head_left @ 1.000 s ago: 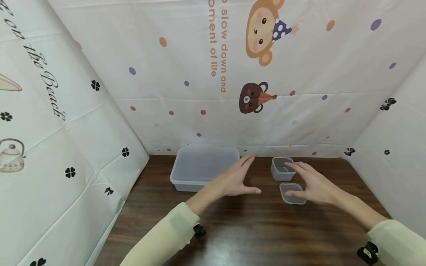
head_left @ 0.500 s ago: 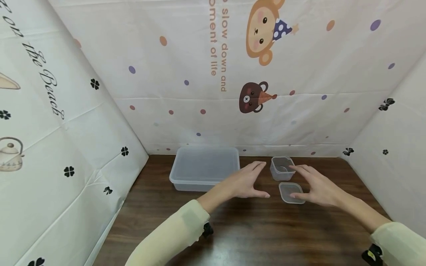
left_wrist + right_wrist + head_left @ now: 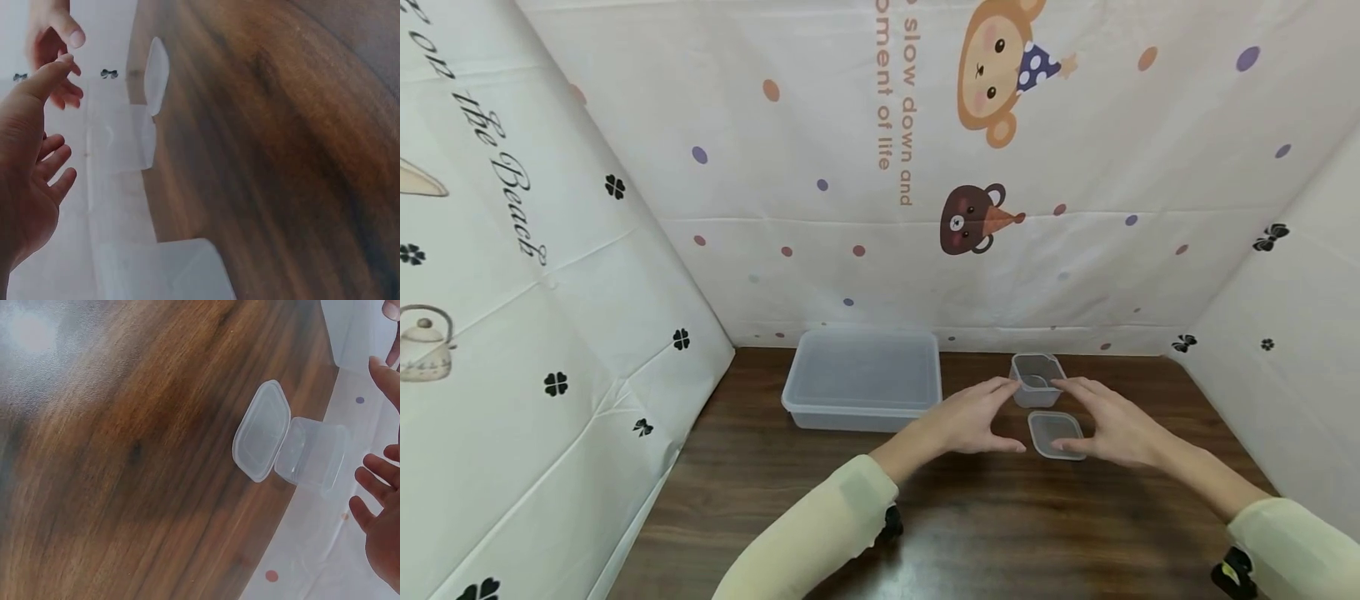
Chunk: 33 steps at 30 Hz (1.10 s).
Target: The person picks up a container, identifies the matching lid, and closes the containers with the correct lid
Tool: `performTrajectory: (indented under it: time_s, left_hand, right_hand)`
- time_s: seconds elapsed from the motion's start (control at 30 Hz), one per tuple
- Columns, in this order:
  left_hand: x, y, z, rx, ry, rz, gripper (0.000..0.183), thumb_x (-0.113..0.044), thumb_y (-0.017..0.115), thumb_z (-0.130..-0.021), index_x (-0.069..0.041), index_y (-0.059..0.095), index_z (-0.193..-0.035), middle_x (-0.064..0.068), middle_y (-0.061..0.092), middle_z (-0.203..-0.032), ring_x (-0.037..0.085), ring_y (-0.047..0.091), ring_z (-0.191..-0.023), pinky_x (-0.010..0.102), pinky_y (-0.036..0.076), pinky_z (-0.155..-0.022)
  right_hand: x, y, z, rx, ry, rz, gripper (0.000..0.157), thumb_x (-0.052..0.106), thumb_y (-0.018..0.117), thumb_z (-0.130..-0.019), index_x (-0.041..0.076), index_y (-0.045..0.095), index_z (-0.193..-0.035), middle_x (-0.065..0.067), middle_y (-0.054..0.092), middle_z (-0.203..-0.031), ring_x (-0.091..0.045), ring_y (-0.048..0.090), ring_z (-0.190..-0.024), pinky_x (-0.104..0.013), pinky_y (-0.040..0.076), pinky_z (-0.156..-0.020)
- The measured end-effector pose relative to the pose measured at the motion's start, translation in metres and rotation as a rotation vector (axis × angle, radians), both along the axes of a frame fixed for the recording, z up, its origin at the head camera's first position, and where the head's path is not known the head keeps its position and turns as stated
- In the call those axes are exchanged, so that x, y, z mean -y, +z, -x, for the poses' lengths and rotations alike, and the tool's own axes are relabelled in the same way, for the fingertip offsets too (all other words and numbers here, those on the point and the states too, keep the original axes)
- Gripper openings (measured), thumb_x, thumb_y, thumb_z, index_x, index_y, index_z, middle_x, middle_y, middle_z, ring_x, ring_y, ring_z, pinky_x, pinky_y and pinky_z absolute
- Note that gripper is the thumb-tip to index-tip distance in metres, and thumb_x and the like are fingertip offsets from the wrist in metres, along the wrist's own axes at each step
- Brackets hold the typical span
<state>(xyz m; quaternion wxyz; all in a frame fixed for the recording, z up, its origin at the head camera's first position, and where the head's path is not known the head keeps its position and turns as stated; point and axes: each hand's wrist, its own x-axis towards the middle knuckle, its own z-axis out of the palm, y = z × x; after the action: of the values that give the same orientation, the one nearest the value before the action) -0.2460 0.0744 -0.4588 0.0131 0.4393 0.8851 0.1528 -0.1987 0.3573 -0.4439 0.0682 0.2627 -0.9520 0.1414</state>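
Side by side near the back of the table, a small clear plastic container [image 3: 1036, 390] stands without its lid, and its square lid [image 3: 1051, 427] lies flat just in front of it. My left hand [image 3: 973, 419] hovers to the left of these two, fingers apart from the thumb, holding nothing. From the right, my right hand [image 3: 1112, 425] hangs over the lid's edge with thumb and fingers spread, also holding nothing. In the right wrist view the container [image 3: 312, 453] and lid [image 3: 262, 432] are seen apart from the right hand [image 3: 381, 512].
A large lidded plastic box [image 3: 861, 375] stands at the back left, beside my left forearm. White printed cloth [image 3: 820, 208] walls in the back and both sides of the brown wooden table [image 3: 1000, 533].
My left hand has moved right, away from the large box and towards the small container. My right hand has stayed nearly in place.
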Motion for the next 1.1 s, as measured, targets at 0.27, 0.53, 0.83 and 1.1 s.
performTrajectory:
  time_s: [0.27,0.53,0.83,1.1]
  left_hand:
    - [-0.003,-0.022,-0.001,0.09,0.078,-0.053,0.101,-0.066,0.072,-0.093,-0.018,0.027,-0.17,-0.004,0.037,-0.167,0.013,0.048,-0.145,0.031,0.047,-0.113]
    - [-0.019,-0.037,-0.002,0.052,0.05,0.052,0.095,-0.069,0.065,-0.096,-0.017,0.031,-0.168,-0.003,0.039,-0.167,0.014,0.046,-0.147,0.029,0.041,-0.118]
    - [-0.039,-0.047,0.001,0.035,0.045,0.08,0.093,-0.067,0.068,-0.095,-0.018,0.035,-0.167,-0.003,0.041,-0.166,0.01,0.045,-0.147,0.025,0.039,-0.117]
    - [-0.052,-0.058,0.003,0.016,0.058,0.125,0.091,-0.066,0.067,-0.096,-0.014,0.037,-0.165,-0.003,0.043,-0.164,0.008,0.044,-0.147,0.022,0.037,-0.117]
  right_hand:
    - [-0.006,-0.016,0.005,0.008,-0.007,-0.003,0.095,0.057,0.087,-0.083,-0.004,0.054,-0.148,-0.027,0.058,-0.142,-0.048,0.062,-0.123,-0.065,0.055,-0.09]
    - [-0.018,-0.03,0.006,-0.012,0.003,0.007,0.09,0.051,0.089,-0.083,-0.005,0.057,-0.145,-0.028,0.058,-0.141,-0.05,0.06,-0.124,-0.066,0.054,-0.092]
    - [-0.025,-0.043,0.005,0.02,-0.029,0.012,0.089,0.049,0.09,-0.083,-0.005,0.056,-0.145,-0.028,0.058,-0.14,-0.05,0.06,-0.124,-0.066,0.054,-0.091]
    - [-0.027,-0.055,0.006,0.05,-0.021,0.016,0.085,0.042,0.09,-0.085,-0.006,0.055,-0.146,-0.028,0.057,-0.141,-0.049,0.059,-0.126,-0.066,0.053,-0.094]
